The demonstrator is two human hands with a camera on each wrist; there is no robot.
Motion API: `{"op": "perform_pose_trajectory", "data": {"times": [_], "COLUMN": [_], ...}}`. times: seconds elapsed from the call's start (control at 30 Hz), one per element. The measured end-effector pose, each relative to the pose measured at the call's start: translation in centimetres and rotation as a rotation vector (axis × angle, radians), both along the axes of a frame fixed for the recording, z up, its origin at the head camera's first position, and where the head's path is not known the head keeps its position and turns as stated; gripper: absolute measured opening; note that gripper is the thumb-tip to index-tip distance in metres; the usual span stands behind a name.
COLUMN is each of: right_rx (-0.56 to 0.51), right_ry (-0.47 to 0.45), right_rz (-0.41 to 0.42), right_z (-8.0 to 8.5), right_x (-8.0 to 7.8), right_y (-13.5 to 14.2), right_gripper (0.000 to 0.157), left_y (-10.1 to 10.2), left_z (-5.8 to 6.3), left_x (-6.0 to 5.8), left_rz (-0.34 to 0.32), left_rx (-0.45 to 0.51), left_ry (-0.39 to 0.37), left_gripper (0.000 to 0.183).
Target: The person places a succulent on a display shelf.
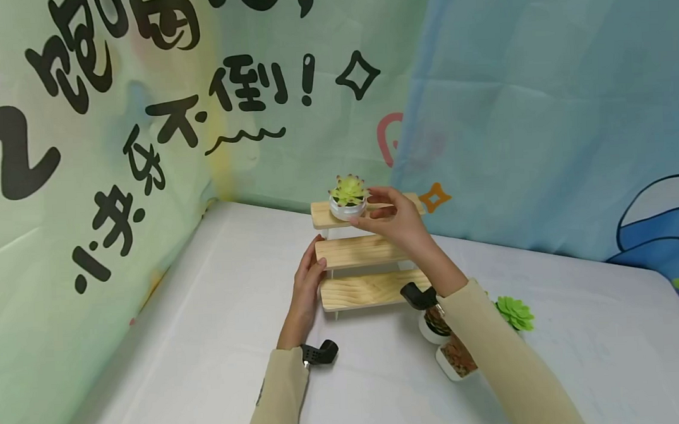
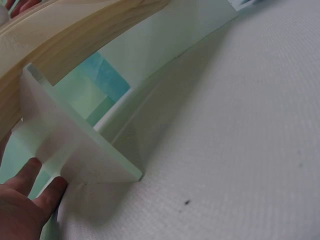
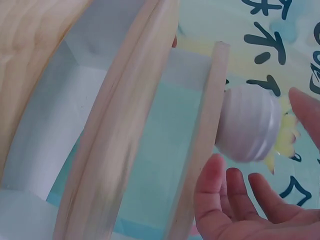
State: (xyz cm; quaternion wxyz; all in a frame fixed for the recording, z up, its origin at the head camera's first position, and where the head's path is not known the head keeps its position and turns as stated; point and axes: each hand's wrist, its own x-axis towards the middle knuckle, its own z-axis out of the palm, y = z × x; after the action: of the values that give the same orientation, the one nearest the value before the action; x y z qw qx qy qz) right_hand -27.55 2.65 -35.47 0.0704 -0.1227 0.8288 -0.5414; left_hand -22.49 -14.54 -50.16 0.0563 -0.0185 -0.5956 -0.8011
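The right hand (image 1: 404, 227) was held at the top board (image 1: 321, 217) of a three-tier wooden stand (image 1: 371, 291), its forearm extended from the lower right in a beige sleeve (image 1: 511, 369). The thumb and fingers were bent in a loose curve about a potted succulent (image 1: 348, 202), which was seated on the left part of that board. In the right wrist view, gaps were seen between the white pot's wall and the fingertips (image 3: 260, 184), so the grip there was slack, with nothing clasped.

The left hand (image 1: 305, 286) was set at the stand's left side, its forearm angled up from the bottom edge. The end of the middle board (image 1: 369, 251) was clasped by this grip, with the thumb laid at the front edge. In the left wrist view, two fingers were seen placed against the white side panel (image 2: 75, 135).

On the white desk (image 1: 209, 357), to the right of and nearer than the stand, a round white pot (image 1: 432, 332), a squarish white pot (image 1: 455, 362) and a bright green succulent (image 1: 516, 312) were partly covered by the right sleeve.
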Motion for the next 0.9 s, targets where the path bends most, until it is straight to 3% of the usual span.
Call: {"op": "perform_pose_trajectory", "data": {"times": [0.5,0.9], "right_rx": [-0.016,0.014], "right_ry": [0.064,0.103], "right_rz": [0.044,-0.059], "right_z": [0.5,0.3], "right_x": [2.9,5.7], "right_y": [4.3,9.2], "right_gripper": [0.074,0.075], "left_y": [0.3,0.6], "left_z": [0.1,0.4], "left_x": [0.2,0.8], "left_rz": [-0.005,0.008], "left_rx": [0.046,0.031], "left_ry": [0.016,-0.01], "left_gripper": [0.061,0.062]}}
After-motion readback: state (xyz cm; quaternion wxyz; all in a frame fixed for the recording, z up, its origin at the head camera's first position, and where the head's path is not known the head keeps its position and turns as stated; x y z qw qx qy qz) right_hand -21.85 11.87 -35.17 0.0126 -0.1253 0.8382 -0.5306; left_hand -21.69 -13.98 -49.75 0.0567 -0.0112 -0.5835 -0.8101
